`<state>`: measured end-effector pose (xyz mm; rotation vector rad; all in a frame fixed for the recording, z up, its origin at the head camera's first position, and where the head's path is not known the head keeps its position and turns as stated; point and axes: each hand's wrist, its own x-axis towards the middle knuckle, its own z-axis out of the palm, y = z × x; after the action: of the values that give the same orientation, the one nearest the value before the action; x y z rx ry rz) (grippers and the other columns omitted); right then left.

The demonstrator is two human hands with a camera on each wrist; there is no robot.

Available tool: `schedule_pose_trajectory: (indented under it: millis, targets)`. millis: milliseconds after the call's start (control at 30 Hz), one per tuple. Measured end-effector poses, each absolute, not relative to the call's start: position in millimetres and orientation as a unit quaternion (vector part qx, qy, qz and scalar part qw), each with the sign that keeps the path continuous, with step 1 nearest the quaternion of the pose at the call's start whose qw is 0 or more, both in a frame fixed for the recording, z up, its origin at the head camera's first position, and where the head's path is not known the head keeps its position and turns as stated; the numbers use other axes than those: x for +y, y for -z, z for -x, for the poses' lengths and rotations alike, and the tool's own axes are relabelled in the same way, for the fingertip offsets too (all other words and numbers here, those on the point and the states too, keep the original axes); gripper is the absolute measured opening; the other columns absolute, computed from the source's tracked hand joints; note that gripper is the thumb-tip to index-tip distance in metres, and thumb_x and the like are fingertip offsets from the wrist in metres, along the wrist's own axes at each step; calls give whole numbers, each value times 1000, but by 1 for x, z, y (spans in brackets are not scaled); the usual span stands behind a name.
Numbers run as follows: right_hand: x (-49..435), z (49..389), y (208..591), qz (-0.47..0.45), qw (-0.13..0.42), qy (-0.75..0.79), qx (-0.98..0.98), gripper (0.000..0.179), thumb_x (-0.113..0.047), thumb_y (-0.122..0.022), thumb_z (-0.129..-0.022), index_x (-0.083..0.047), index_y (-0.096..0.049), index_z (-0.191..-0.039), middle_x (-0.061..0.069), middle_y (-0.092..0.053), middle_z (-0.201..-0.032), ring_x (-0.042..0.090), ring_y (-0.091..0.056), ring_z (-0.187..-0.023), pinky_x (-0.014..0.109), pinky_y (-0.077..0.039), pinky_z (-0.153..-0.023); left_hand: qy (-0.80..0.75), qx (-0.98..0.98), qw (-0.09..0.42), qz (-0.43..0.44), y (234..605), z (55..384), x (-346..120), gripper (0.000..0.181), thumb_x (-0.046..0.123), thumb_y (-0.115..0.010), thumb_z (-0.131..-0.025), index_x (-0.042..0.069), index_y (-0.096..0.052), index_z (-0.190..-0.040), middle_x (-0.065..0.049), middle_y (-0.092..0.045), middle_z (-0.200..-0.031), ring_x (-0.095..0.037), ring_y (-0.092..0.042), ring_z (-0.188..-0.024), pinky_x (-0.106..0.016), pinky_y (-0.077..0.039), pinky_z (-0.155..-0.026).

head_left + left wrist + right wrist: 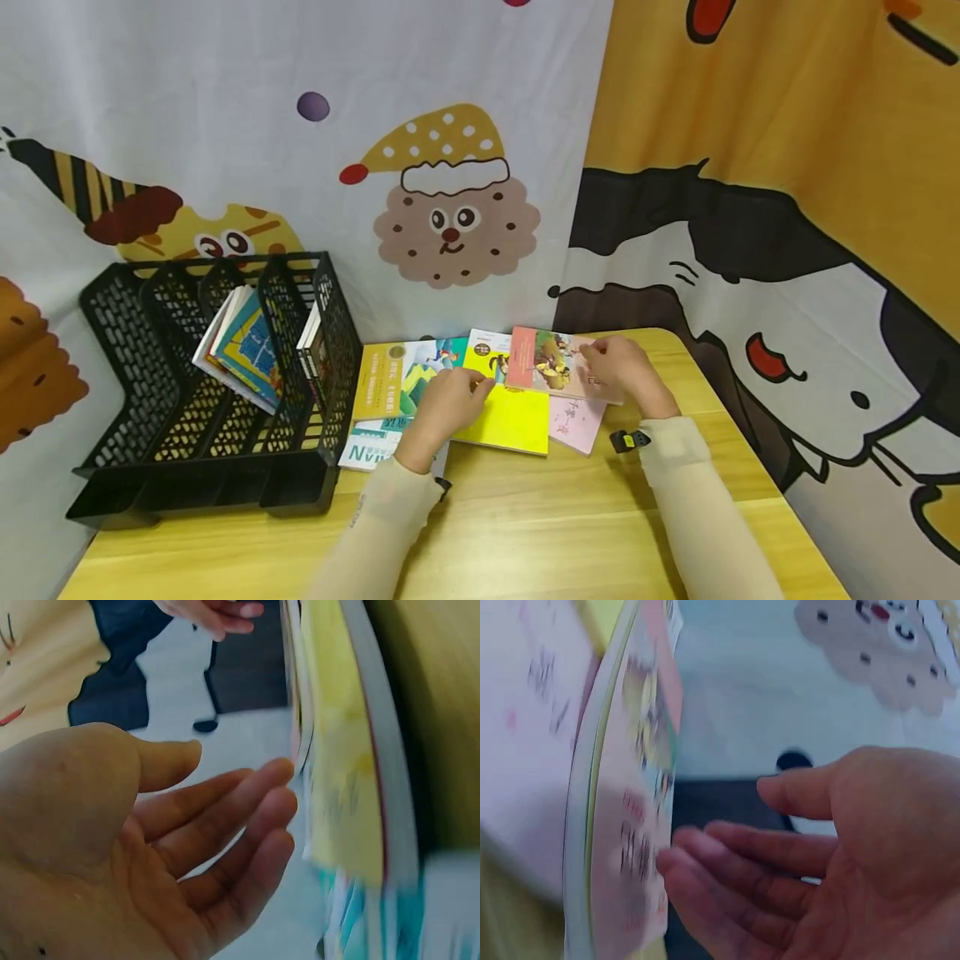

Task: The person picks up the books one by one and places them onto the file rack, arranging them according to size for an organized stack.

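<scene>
Several books lie spread at the back of the table. My right hand (621, 367) hovers over the right end of a salmon-pink picture book (553, 360), its loosely bent fingertips close to the cover; in the right wrist view nothing sits between thumb and fingers. That book overlaps a bright yellow book (513, 423) and a pale pink book (577, 423). Between the yellow book and a gold-edged book (378, 385) with green hills is my left hand (453, 402), fingers relaxed and holding nothing. Beneath the gold-edged book a white and teal book (362, 452) sticks out.
A black mesh file rack (202, 475) stands at the left. Leaning books (251, 350) fill one slot, and more books (311, 350) stand in its right slot. The wooden table (540, 525) ends at a patterned curtain (450, 75) behind and to the right.
</scene>
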<state>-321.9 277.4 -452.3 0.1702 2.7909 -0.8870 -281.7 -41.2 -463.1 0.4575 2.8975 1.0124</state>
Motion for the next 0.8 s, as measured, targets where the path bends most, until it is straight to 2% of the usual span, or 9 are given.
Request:
schedule_pose_trajectory:
  millis: [167, 267, 333, 433, 500, 567, 633, 800]
  targets:
    - [299, 326, 462, -102, 101, 273, 951, 60, -45, -46, -116, 5, -66, -142, 28, -69, -133, 38, -62, -112, 49, -53, -93, -319, 936, 29, -146, 470, 295, -20, 41, 32, -61, -114, 7, -81, -89, 1, -45, -61, -16, -44, -54, -31, -33, -56]
    - [309, 327, 468, -113, 112, 259, 953, 63, -45, -47, -115, 9, -64, -142, 32, -66, -140, 41, -62, -114, 52, -52, -98, -304, 942, 34, -140, 470, 309, -10, 42, 32, -61, -114, 10, -75, -81, -1, -50, -63, -17, -46, -55, -31, -35, -57]
    - [313, 327, 471, -115, 118, 257, 952, 61, -45, -47, -115, 10, -66, -135, 31, -68, -131, 40, -62, -108, 49, -52, -93, -291, 947, 42, -134, 468, 319, -4, 44, 34, -62, -114, 12, -71, -78, -4, -55, -67, -19, -48, -57, -32, -37, -58]
    - [315, 329, 474, -116, 121, 258, 952, 56, -44, -48, -113, 6, -73, -109, 24, -67, -106, 36, -61, -94, 42, -48, -81, -265, 955, 56, -120, 466, 333, 6, 46, 36, -61, -113, 14, -69, -74, -6, -62, -73, -21, -53, -63, -34, -40, -59]
    - [315, 330, 475, -117, 118, 260, 951, 54, -44, -49, -112, 0, -71, -90, 18, -63, -92, 33, -59, -86, 38, -45, -75, -251, 960, 60, -107, 466, 340, 13, 47, 38, -61, -113, 14, -68, -73, -6, -63, -75, -23, -56, -66, -35, -42, -60]
    - [314, 330, 476, -119, 115, 263, 951, 53, -43, -49, -111, -5, -67, -80, 14, -59, -84, 31, -58, -81, 36, -42, -71, -243, 963, 67, -93, 466, 346, 19, 49, 40, -60, -113, 13, -67, -73, -6, -61, -73, -25, -59, -67, -36, -44, -60]
    - [312, 329, 476, -125, 110, 262, 951, 51, -43, -50, -111, -6, -66, -81, 13, -59, -84, 30, -58, -80, 36, -42, -70, -245, 963, 76, -77, 466, 350, 24, 50, 42, -59, -114, 11, -68, -76, -6, -60, -73, -26, -60, -69, -36, -45, -61]
    - [310, 326, 478, -138, 108, 253, 952, 51, -43, -50, -113, 1, -71, -97, 18, -64, -93, 33, -61, -83, 37, -46, -71, -270, 957, 101, -30, 466, 354, 33, 47, 44, -58, -114, 5, -72, -92, -10, -62, -83, -26, -59, -72, -34, -44, -65]
